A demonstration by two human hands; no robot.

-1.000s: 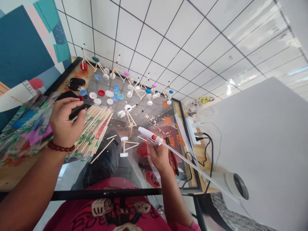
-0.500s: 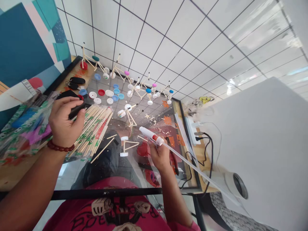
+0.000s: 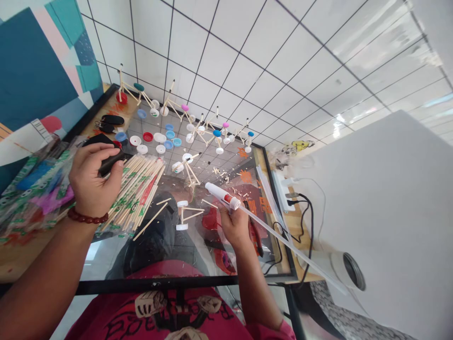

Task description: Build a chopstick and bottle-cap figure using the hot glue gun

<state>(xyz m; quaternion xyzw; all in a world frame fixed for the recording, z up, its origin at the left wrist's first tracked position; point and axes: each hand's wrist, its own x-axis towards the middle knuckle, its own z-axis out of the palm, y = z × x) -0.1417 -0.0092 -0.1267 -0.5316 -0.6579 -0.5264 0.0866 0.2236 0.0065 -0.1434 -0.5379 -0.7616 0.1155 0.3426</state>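
I have the white glue gun (image 3: 219, 192) grasped in my right hand (image 3: 234, 224) over the counter (image 3: 106, 285) — nozzle near the feet of a stick frame (image 3: 191, 171), a long translucent stick trailing behind. My left hand (image 3: 94, 182) curls at a black object (image 3: 110, 164) beside the chopsticks (image 3: 136, 193) — from here I can't tell whether it's gripped.

I had bright, diffuse light; glare streaked the tiled wall (image 3: 247, 61) at right, the glass tabletop (image 3: 173, 255) mirrored it, and edges stretched.
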